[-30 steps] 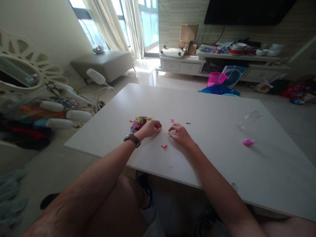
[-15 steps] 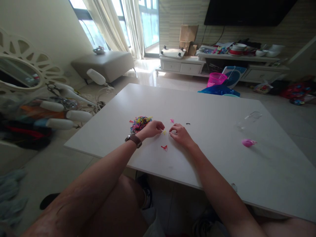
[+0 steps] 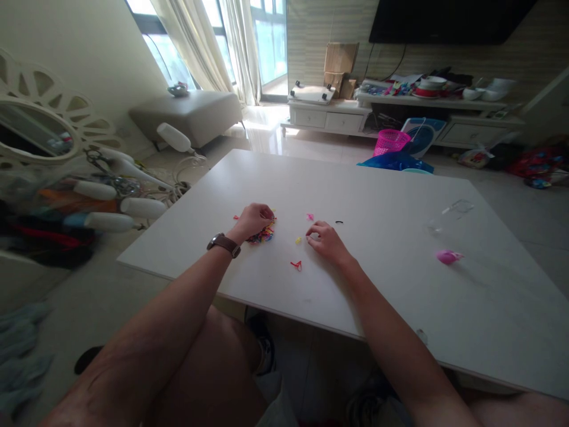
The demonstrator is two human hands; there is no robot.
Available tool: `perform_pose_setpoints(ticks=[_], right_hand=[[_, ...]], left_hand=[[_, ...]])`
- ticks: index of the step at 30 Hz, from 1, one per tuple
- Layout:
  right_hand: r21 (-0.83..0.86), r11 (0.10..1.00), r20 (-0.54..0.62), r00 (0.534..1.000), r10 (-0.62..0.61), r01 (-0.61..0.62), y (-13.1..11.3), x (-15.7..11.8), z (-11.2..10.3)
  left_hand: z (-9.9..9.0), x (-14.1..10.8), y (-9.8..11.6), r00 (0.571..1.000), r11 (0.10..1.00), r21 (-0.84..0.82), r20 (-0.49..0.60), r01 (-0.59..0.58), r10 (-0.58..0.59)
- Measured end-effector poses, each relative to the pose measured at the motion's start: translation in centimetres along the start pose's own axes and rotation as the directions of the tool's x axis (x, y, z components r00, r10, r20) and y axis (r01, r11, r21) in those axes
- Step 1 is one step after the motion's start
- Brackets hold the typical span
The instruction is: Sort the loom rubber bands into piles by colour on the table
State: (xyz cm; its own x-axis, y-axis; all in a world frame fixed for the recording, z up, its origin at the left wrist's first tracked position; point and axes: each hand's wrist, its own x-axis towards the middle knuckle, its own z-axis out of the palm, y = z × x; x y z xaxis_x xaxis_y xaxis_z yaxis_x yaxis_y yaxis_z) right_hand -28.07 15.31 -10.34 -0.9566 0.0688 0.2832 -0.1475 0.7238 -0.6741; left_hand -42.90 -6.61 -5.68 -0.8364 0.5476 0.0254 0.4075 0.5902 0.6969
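Note:
A heap of small multicoloured rubber bands (image 3: 261,236) lies on the white table (image 3: 355,196). Over this heap is my left hand (image 3: 255,218), wearing a wristwatch, its fingers bent down and closed on bands at the right side; the exact number is hidden. My right hand (image 3: 328,242) rests on the tabletop with thumb and forefinger curled together; whatever is between the tips is too small to see. Just left of those tips sits a little yellow cluster of bands (image 3: 298,241). Red bands (image 3: 296,265) lie nearer me, pink ones (image 3: 310,217) farther off.
A black band (image 3: 339,222) lies beyond my right hand. Farther right are a purple-pink rounded object (image 3: 448,257) and a clear plastic container (image 3: 457,207). A white lamp-like fixture (image 3: 142,207) stands beyond the table's left edge.
My left hand has moved left from beside the yellow bands to the multicoloured heap, which it now partly covers. My right hand has stayed almost in place.

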Motion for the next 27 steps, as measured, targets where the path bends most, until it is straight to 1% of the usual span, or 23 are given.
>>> perform_pose_setpoints(ticks=[4,7,10,12,18,21,24,27], right_hand=[[-0.001,1.0,-0.004,1.0,-0.002,0.002,0.1,0.1,-0.1],[0.004,1.0,-0.008,1.0,0.003,-0.003,0.2,0.1,-0.2],[0.001,1.0,-0.011,1.0,0.004,-0.004,0.3,0.0,-0.2],[0.001,1.0,-0.01,1.0,0.001,-0.001,0.4,0.0,-0.2],[0.005,1.0,-0.012,1.0,0.0,0.0,0.3,-0.1,-0.1],[0.005,1.0,-0.013,1.0,-0.006,0.006,0.3,0.0,-0.1],[-0.001,1.0,-0.014,1.0,-0.012,0.012,0.3,0.0,0.0],[-0.003,1.0,-0.011,1.0,-0.016,0.016,0.3,0.1,0.0]], left_hand=[[-0.5,-0.3,-0.8,0.998,0.998,0.064,0.046,0.029,-0.032],[-0.3,-0.2,-1.1,0.991,0.99,0.139,0.129,0.013,-0.031],[0.0,0.0,-1.3,0.973,0.981,0.194,0.229,-0.015,-0.031],[0.3,0.2,-1.5,0.965,0.976,0.216,0.26,-0.035,-0.023],[0.8,0.4,-1.6,0.97,0.968,0.244,0.245,-0.058,-0.004],[0.6,0.3,-1.4,0.97,0.97,0.242,0.241,-0.033,-0.027],[0.1,0.0,-1.1,0.982,0.966,0.259,0.179,0.008,-0.056],[-0.4,-0.2,-1.0,0.991,0.961,0.275,0.131,-0.001,-0.037]])
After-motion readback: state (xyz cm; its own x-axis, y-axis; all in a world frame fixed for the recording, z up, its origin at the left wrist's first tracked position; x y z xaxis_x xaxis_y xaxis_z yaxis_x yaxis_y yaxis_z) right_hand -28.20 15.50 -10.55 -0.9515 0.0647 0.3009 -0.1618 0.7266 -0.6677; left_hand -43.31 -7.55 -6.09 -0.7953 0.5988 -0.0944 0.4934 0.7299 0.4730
